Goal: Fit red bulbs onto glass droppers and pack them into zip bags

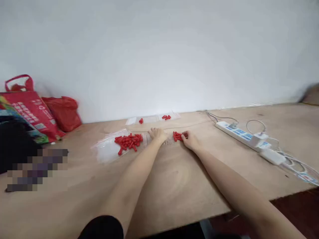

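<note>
My left hand (158, 134) lies over a row of thin, clear, ribbed pieces (146, 140), fingers stretched out to the left and slightly apart. More of these clear pieces (170, 139) show between my two hands. At the right end of the row, the fingers of my right hand (190, 140) are closed at a small red peg-like piece beside a small group of red pieces (177, 136). A larger heap of the same red pieces (127, 142) is left of my left hand, partly on clear plastic bags (107, 151). Fine detail is blurred.
Against the wall, red pieces (166, 117) rest on a clear bag (175, 115). A white power strip (239, 133) with plugs and cables lies to the right. Red bags (37, 114) and a dark item (17, 142) are at the left. The wooden table's front edge (189, 221) is near me.
</note>
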`<state>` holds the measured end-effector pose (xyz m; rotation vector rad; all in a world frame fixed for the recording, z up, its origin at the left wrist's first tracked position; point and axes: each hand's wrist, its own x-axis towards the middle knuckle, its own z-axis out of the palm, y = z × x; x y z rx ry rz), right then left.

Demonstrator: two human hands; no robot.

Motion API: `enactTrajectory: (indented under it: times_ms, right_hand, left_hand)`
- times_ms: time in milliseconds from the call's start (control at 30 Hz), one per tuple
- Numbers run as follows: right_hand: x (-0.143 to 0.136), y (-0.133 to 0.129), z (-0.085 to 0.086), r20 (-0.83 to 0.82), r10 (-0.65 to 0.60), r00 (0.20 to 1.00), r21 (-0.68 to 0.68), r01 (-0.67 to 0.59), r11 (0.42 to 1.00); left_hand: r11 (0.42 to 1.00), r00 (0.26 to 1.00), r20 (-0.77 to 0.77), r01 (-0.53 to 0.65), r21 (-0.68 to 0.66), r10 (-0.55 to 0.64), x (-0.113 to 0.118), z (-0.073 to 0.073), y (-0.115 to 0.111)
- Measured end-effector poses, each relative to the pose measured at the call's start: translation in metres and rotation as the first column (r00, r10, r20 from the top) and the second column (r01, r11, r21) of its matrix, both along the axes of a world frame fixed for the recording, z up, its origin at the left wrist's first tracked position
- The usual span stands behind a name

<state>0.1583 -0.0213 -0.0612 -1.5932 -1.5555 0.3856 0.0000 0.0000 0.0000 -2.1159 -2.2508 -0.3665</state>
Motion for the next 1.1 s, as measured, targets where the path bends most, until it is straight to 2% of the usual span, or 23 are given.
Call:
enactTrajectory:
  times_ms: [100,200,300,400,433,467,533,600,633,733,833,967,1100]
  right_hand:
    - [-0.001,-0.003,0.002,-0.002,-0.010,1.000,0.009,0.010,1.000]
    - [0.000,-0.005,0.005,-0.009,-0.029,1.000,0.027,0.030,0.999]
    - [0.001,-0.008,0.011,-0.014,-0.051,0.999,0.054,0.051,0.997]
    - [-0.006,-0.013,0.017,0.019,-0.020,1.000,0.189,0.016,0.982]
    - [-0.010,-0.016,0.018,0.035,0.015,0.999,0.250,-0.023,0.968]
    - [-0.017,-0.020,0.020,0.048,0.064,0.997,0.307,-0.076,0.949]
    - [-0.033,-0.032,0.022,0.067,0.185,0.980,0.376,-0.197,0.906]
    - [-0.050,-0.046,0.023,0.081,0.298,0.951,0.402,-0.305,0.863]
    - [-0.059,-0.053,0.023,0.089,0.340,0.936,0.410,-0.345,0.844]
    - [-0.076,-0.071,0.024,0.098,0.453,0.886,0.395,-0.452,0.800]
    - [-0.082,-0.081,0.024,0.094,0.513,0.853,0.363,-0.509,0.780]
    - [-0.079,-0.084,0.026,0.073,0.544,0.836,0.305,-0.538,0.786]
    - [-0.078,-0.084,0.026,0.101,0.524,0.846,0.269,-0.530,0.804]
  left_hand:
    - [1.000,1.000,0.006,0.000,0.002,0.000,0.001,0.004,0.000]
    - [0.997,0.998,0.011,0.067,0.041,-0.068,-0.004,0.014,-0.010]
    - [0.969,0.974,0.008,0.226,0.098,-0.228,-0.024,0.026,-0.032]
    - [0.913,0.920,0.002,0.388,0.128,-0.391,-0.058,0.025,-0.063]
    - [0.889,0.897,-0.004,0.438,0.135,-0.442,-0.071,0.021,-0.072]
    - [0.832,0.849,-0.019,0.523,0.186,-0.529,-0.083,0.015,-0.081]
    - [0.725,0.771,-0.032,0.612,0.315,-0.637,-0.104,0.000,-0.095]
    - [0.638,0.726,-0.039,0.627,0.447,-0.686,-0.117,-0.014,-0.103]
    - [0.615,0.723,-0.033,0.610,0.500,-0.690,-0.121,-0.020,-0.105]
    - [0.597,0.727,-0.015,0.576,0.559,-0.687,-0.122,-0.028,-0.107]
    - [0.588,0.693,-0.014,0.621,0.518,-0.721,-0.120,-0.028,-0.107]
    - [0.601,0.675,0.031,0.635,0.485,-0.737,-0.120,-0.026,-0.108]
    - [0.622,0.670,0.075,0.635,0.458,-0.739,-0.122,-0.026,-0.107]
